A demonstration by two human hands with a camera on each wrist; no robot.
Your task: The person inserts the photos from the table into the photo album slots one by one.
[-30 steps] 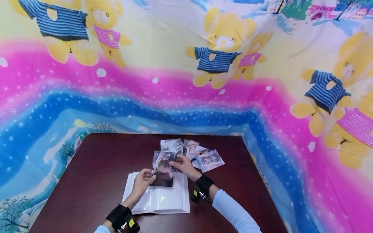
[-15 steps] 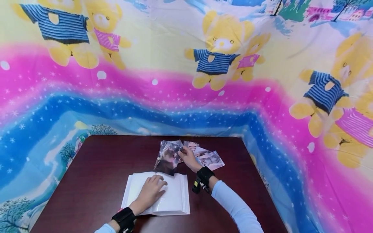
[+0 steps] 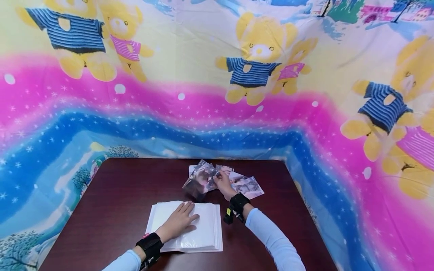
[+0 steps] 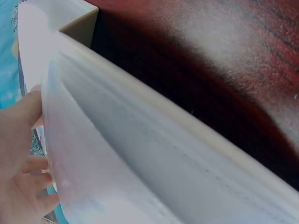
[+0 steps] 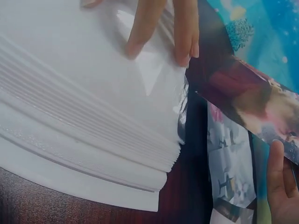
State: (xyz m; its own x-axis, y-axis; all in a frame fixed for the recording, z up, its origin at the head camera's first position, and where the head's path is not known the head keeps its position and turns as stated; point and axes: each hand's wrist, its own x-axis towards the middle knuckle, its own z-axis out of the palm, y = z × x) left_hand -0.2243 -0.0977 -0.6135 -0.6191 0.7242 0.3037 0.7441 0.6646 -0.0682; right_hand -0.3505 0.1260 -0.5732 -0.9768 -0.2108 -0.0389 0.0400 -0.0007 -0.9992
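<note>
An open photo album (image 3: pixel 207 229) with white pages and clear sleeves lies on the table. My left hand (image 3: pixel 179 223) rests on its pages, fingers spread; in the right wrist view two of these fingers (image 5: pixel 142 32) touch the plastic near the album's edge. Beyond the album, my right hand (image 3: pixel 224 184) pinches a dark, pinkish photo (image 3: pixel 200 180) by its right side, thumb on top. This photo is tilted and overlaps other photos behind it. From the left wrist, the album's page (image 4: pixel 107 154) bulges up beside its cover edge.
Several loose photos (image 3: pixel 249 187) lie fanned out around and under the right hand on the dark red-brown table (image 3: pixel 115 195). A cloth printed with bears (image 3: pixel 255 71) hangs behind and around the table.
The left hand has let go of the photo and moved down onto the album pages. The right hand has carried the photo away from the album, toward the loose photos, turning it.
</note>
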